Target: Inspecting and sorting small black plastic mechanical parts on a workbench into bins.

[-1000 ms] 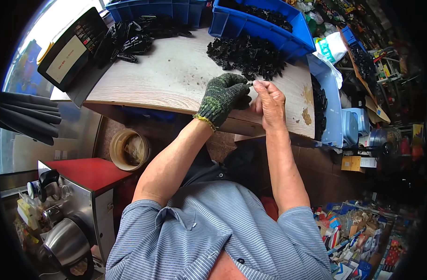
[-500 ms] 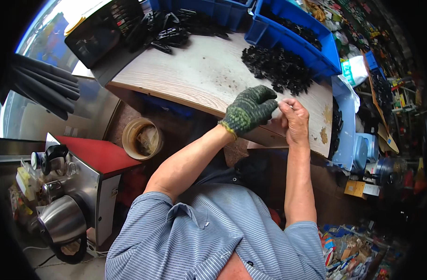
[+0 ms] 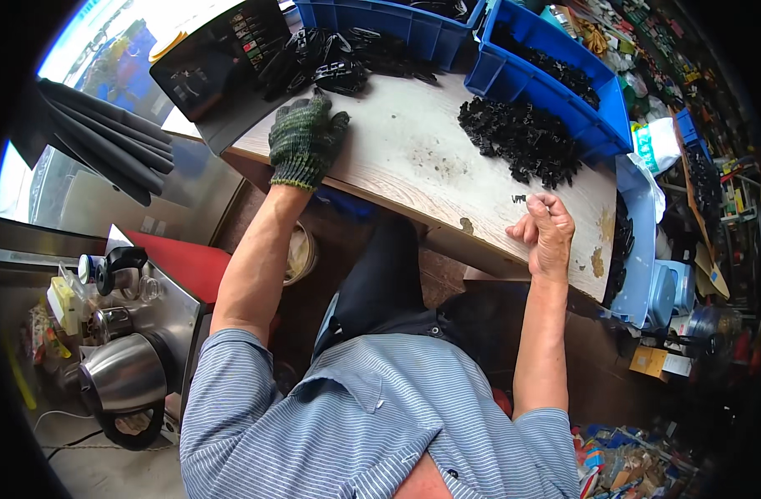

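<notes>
Small toothed piece: a tiny black part [image 3: 518, 199] is jutting leftward from the fingertips, showing a short row of prong-like teeth; its finer form is staying too small to make out.
Bare right hand [image 3: 550, 239]: thumb and forefinger are pinching the toothed part at its right end, over the table's near right side, while the other fingers are curling inward.
Gloved left hand [image 3: 304, 143]: dark green knit is covering it; the fingers are lying close together, the thumb standing apart. Whether the fingertips are touching the clips, I cannot tell.
Long clips: glossy black, slender pieces [image 3: 340, 76] are lying heaped just beyond the glove.
Small-part heap: matte black, jagged bits [image 3: 518, 137] are spreading before the right-hand blue bin [image 3: 592, 137].
Tabletop: pale wood-grain board [image 3: 397, 125] is showing dark specks and worn brown patches.
</notes>
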The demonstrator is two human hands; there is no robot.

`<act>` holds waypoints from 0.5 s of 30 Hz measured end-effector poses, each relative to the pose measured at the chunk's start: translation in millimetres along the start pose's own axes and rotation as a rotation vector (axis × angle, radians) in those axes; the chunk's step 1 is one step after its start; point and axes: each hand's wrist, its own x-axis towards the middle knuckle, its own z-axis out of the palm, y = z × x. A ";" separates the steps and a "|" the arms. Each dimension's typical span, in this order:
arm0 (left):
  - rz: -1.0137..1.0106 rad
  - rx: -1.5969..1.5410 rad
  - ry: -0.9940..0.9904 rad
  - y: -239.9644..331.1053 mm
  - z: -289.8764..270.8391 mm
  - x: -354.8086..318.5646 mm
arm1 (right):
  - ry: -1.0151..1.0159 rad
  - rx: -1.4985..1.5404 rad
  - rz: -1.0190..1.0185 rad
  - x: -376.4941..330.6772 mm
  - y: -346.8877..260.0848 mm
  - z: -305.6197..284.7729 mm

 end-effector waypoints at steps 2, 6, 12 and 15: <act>-0.050 -0.004 -0.026 1.8 -3.0 -7.0 | -0.009 0.014 -0.004 -0.3 -0.2 0.6; -0.075 -0.099 0.092 4.9 -1.6 -7.0 | -0.012 0.026 -0.015 0.1 0.3 -2.7; -0.040 0.134 0.036 -3.2 -2.4 -5.2 | -0.010 0.045 -0.044 -0.6 2.7 -2.4; -0.040 0.012 0.033 0.6 -1.4 -14.3 | -0.014 0.049 -0.040 -2.5 1.1 -1.8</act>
